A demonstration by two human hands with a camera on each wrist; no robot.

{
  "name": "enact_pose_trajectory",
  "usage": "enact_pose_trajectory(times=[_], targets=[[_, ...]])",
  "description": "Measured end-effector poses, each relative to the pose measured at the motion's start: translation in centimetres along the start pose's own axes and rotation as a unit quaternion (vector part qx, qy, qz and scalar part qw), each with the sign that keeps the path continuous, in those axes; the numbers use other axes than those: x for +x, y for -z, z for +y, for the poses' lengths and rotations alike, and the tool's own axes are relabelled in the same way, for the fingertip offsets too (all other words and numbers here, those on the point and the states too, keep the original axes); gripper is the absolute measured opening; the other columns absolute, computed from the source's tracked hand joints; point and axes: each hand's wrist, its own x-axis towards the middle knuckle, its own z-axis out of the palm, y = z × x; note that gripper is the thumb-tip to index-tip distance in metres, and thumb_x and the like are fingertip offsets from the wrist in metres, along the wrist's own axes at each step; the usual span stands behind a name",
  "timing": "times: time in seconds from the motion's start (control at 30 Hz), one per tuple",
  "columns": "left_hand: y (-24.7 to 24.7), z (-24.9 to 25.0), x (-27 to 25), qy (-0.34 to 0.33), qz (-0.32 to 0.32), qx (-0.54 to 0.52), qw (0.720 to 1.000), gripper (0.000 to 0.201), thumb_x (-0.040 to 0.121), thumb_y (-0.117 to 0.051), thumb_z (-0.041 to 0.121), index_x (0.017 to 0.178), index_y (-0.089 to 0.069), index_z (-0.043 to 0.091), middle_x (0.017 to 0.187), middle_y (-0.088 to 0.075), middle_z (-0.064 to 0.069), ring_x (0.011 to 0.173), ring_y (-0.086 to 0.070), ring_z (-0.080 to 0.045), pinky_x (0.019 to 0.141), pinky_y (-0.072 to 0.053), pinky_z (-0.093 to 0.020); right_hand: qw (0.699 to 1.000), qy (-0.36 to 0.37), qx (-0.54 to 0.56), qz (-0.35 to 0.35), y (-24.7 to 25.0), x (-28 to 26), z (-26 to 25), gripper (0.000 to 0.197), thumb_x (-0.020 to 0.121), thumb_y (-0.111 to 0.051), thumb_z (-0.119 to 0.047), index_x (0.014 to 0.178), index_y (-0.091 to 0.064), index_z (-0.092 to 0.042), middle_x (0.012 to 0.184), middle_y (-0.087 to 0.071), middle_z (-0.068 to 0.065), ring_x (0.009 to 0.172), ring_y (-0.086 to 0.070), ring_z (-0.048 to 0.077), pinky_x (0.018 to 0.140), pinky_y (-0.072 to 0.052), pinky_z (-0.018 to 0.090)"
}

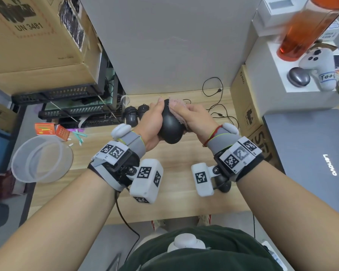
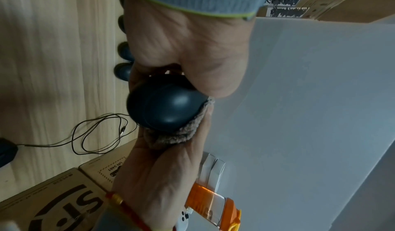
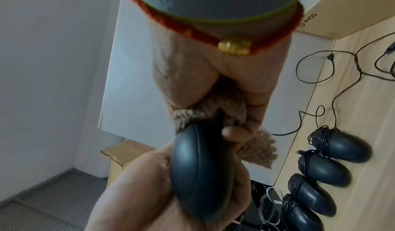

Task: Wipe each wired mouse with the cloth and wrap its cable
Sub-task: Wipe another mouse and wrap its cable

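Note:
Above the wooden desk (image 1: 174, 192) my left hand (image 1: 155, 118) grips a black mouse (image 1: 170, 128) by its side, held upright. My right hand (image 1: 194, 116) holds a fuzzy beige-pink cloth (image 1: 177, 108) and presses it against the mouse's upper right side. The right wrist view shows the cloth (image 3: 262, 151) bunched between the fingers and the mouse (image 3: 198, 167). In the left wrist view the cloth (image 2: 171, 136) cups the mouse (image 2: 164, 102) from below. Several cable-wrapped mice (image 3: 340, 146) lie in a row at the desk's back left. Loose black cables (image 1: 221, 112) sprawl at the back right.
A grey panel (image 1: 174, 45) stands behind the desk. Black racks (image 1: 67, 106) and cardboard boxes (image 1: 37, 36) fill the left. A clear plastic tub (image 1: 41, 159) sits at the left edge. A closed laptop (image 1: 311, 153), boxes and an orange bottle (image 1: 301, 32) crowd the right.

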Motion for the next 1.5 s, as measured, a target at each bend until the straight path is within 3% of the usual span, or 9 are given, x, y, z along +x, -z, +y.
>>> enact_pose_trajectory(times=[0.17,0.33,0.57,0.77,0.87,1.07,1.17,1.3,1.5], targets=[[0.9,0.2,0.9,-0.001,0.029,-0.007,1.0,0.041,0.109,-0.041,0.044,0.134,-0.052,0.013,0.13,-0.066,-0.015,0.114,-0.069,-0.03,0.086,-0.06,-0.043,0.994,0.01,-0.015,-0.105,0.9,-0.1,1.1,0.043,0.071,-0.087,-0.013,0.105,-0.061,-0.007,0.094,-0.072,0.006,0.092,-0.07,0.02,0.086,-0.057,0.034],[1.1,0.2,0.7,0.029,0.026,0.041,0.998,0.054,0.105,-0.035,0.059,0.134,-0.058,0.021,0.122,-0.073,-0.007,0.101,-0.075,-0.023,0.074,-0.061,-0.038,0.999,0.03,-0.032,0.024,0.4,0.0,1.0,0.033,0.096,-0.064,-0.028,0.078,-0.064,0.0,0.056,-0.065,0.007,0.052,-0.063,0.018,0.055,-0.047,0.024],[0.0,-0.6,-0.8,0.027,-0.076,0.094,0.992,0.071,0.095,-0.029,0.075,0.105,-0.073,0.02,0.084,-0.074,-0.005,0.063,-0.067,-0.01,0.066,-0.052,-0.029,0.997,0.039,0.033,0.058,0.1,0.1,1.2,0.038,0.082,-0.078,-0.011,0.106,-0.049,-0.011,0.087,-0.065,0.007,0.067,-0.063,0.012,0.057,-0.054,0.027],[0.9,0.2,-0.4,0.063,-0.113,0.072,0.989,0.082,0.087,-0.025,0.087,0.098,-0.07,0.02,0.095,-0.073,-0.004,0.077,-0.068,-0.026,0.058,-0.053,-0.031,0.994,0.034,-0.078,-0.063,0.0,-0.5,1.7,0.078,0.063,-0.092,-0.013,0.124,-0.043,-0.017,0.11,-0.057,0.0,0.09,-0.06,0.006,0.068,-0.052,0.015],[0.7,0.7,-0.8,0.067,-0.149,0.086,0.983,0.089,0.085,-0.015,0.09,0.089,-0.071,0.02,0.089,-0.07,-0.004,0.076,-0.066,-0.021,0.061,-0.049,-0.028,0.994,0.042,-0.095,-0.033,0.0,-0.4,1.7,0.061,0.066,-0.091,-0.019,0.112,-0.052,-0.019,0.103,-0.061,-0.004,0.087,-0.061,0.005,0.068,-0.052,0.016],[0.3,0.3,0.0,0.048,-0.111,0.065,0.99,0.083,0.088,-0.021,0.087,0.089,-0.072,0.021,0.073,-0.067,-0.002,0.058,-0.059,-0.014,0.067,-0.041,-0.03,0.995,0.081,-0.024,0.053,-0.1,0.4,1.2,0.013,0.089,-0.072,-0.023,0.085,-0.061,-0.018,0.07,-0.067,-0.01,0.062,-0.062,0.002,0.061,-0.047,0.023],[1.0,0.7,0.6,0.08,-0.116,0.056,0.988,0.093,0.076,-0.037,0.094,0.111,-0.07,0.014,0.102,-0.07,-0.013,0.08,-0.066,-0.024,0.067,-0.051,-0.032,0.996,0.073,-0.049,-0.004,-0.3,0.0,1.0,0.033,0.079,-0.082,-0.018,0.099,-0.056,-0.014,0.082,-0.064,-0.005,0.065,-0.061,-0.002,0.06,-0.049,0.017],[1.7,0.7,1.1,0.109,-0.09,0.018,0.99,0.13,0.054,-0.064,0.093,0.138,-0.054,-0.005,0.137,-0.061,-0.026,0.117,-0.067,-0.04,0.097,-0.053,-0.063,0.988,0.055,-0.134,-0.061,-0.6,-0.3,2.3,0.074,0.054,-0.097,-0.027,0.111,-0.05,-0.028,0.112,-0.057,-0.001,0.098,-0.062,0.013,0.074,-0.06,0.033],[2.5,0.8,1.5,0.089,0.003,-0.011,0.996,0.091,0.076,-0.056,0.083,0.126,-0.059,0.007,0.1,-0.068,-0.009,0.083,-0.068,-0.025,0.077,-0.062,-0.047,0.995,0.047,-0.084,-0.006,1.8,0.3,3.5,0.034,0.073,-0.08,0.002,0.092,-0.06,-0.017,0.086,-0.071,0.0,0.076,-0.067,0.012,0.062,-0.051,0.024]])
